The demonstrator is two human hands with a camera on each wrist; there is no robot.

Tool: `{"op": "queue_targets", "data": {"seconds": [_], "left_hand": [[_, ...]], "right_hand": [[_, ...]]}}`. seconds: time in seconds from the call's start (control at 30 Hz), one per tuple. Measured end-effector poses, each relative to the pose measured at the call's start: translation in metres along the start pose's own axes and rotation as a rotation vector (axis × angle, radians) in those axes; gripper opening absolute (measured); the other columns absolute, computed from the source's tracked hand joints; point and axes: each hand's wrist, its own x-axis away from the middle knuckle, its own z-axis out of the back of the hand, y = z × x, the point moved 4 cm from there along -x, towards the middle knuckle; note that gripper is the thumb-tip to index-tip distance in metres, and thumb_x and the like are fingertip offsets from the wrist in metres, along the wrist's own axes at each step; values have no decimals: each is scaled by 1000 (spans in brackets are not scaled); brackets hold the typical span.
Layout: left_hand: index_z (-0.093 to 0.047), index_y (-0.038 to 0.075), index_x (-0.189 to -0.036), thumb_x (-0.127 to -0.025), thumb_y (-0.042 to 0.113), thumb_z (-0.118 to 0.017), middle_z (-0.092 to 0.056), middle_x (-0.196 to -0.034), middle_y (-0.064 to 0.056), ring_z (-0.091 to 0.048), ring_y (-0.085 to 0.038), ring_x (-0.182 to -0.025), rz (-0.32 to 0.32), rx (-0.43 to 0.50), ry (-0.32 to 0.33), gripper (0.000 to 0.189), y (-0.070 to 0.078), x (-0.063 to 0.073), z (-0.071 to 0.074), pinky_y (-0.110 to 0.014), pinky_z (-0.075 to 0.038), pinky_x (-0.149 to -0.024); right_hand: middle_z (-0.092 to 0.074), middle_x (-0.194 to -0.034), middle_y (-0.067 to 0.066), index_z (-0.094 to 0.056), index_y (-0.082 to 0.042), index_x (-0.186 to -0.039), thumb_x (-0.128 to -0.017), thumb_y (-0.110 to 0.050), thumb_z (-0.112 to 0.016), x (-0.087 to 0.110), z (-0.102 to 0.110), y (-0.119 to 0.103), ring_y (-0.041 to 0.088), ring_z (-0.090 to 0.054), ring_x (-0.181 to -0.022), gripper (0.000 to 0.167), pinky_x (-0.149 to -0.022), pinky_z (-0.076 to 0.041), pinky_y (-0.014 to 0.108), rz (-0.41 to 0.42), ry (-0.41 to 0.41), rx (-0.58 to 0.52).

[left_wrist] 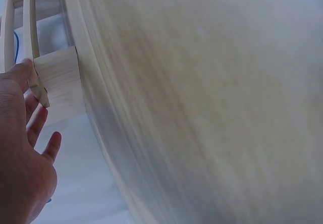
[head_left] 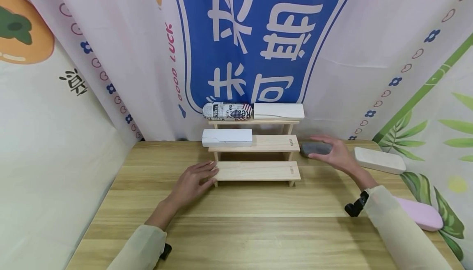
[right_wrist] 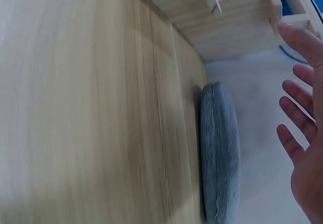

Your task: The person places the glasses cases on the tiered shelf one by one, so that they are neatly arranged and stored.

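Note:
A three-step wooden shelf (head_left: 255, 171) stands on the table. My left hand (head_left: 194, 181) rests its fingers on the left end of the lowest step; in the left wrist view the fingertips (left_wrist: 38, 123) touch the board's end. To the right of the shelf lies a grey fuzzy case (head_left: 317, 149), with my right hand (head_left: 338, 153) over it, thumb and fingers spread to either side. The right wrist view shows the grey case (right_wrist: 219, 153) on the table and those fingers (right_wrist: 298, 110) loosely extended, apart from it.
The top step bears a newspaper-print case (head_left: 227, 111) and a white case (head_left: 278, 111). Another white case (head_left: 227, 137) sits on the left of the middle step. At right lie an off-white case (head_left: 380, 160) and a pink case (head_left: 421, 214). Printed curtains (head_left: 332, 77) hang behind.

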Motion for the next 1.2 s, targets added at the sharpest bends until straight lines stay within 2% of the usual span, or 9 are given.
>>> {"op": "queue_targets", "data": {"seconds": [0.1,0.27,0.47,0.7,1.2], "left_hand": [[-76,5,-127,-95,17,-81,-67,-142,-14,-63,-36,-133,-2,0,2,35,0,0,0,-55,-52,-112],[-76,4,-127,-93,14,-83,-68,-141,-15,-64,-38,-131,-20,-11,22,36,0,0,0,-56,-53,-110],[-76,6,-127,-94,17,-82,-67,-142,-12,-63,-35,-134,-4,-19,12,35,-3,-1,-1,-55,-52,-112],[-77,5,-126,-95,17,-82,-68,-141,-14,-64,-36,-132,-35,-25,16,35,-4,-1,-4,-54,-52,-111],[-77,4,-126,-94,16,-82,-68,-139,-15,-65,-38,-131,-41,-27,31,34,-4,0,-4,-56,-53,-110]], "right_hand": [[-64,-145,22,-67,-3,-139,-85,-28,-92,0,2,8,48,-53,-137,64,-116,-36,73,-47,-20,14],[-61,-148,23,-65,-3,-141,-86,-32,-91,0,2,18,49,-50,-140,67,-116,-34,74,-77,-48,50],[-60,-149,24,-64,-2,-142,-86,-32,-91,-2,2,29,50,-49,-141,70,-118,-33,73,-86,-70,58],[-58,-149,28,-62,1,-143,-85,-30,-91,0,2,42,53,-48,-140,72,-117,-34,73,-107,-91,66],[-57,-147,33,-62,3,-142,-85,-31,-91,2,3,60,56,-50,-136,73,-114,-37,74,-136,-97,101]]}}
